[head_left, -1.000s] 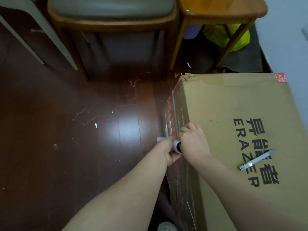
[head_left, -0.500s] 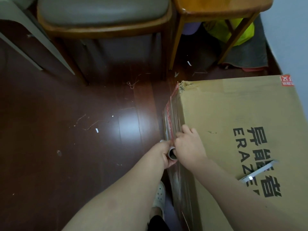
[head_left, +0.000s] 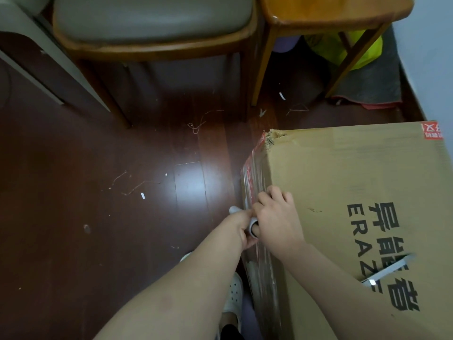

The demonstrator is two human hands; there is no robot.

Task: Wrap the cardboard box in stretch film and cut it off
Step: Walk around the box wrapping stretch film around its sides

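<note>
A white perforated clog [head_left: 234,294] stood on the dark wood floor [head_left: 73,217] below the person's forearms. The left hand [head_left: 241,225] curled around the stretch film roll [head_left: 252,225] at the cardboard box [head_left: 343,180]'s left edge, its grey core ends showing either side of the fist. The right hand [head_left: 275,218] touched it from the right, fingers bent over the film-covered edge. A utility knife [head_left: 387,269] lay on the box top, right of the grip. Beyond stood a cushioned chair [head_left: 152,28] and a wooden stool [head_left: 335,15].

floor: dark reddish wood planks [head_left: 73,229], glossy glare patch, scattered scraps | furniture: grey-cushioned wooden chair [head_left: 152,28], wooden stool [head_left: 335,13] beside it | wall: pale blue [head_left: 431,57], right | grey mat [head_left: 377,79] under the stool
</note>
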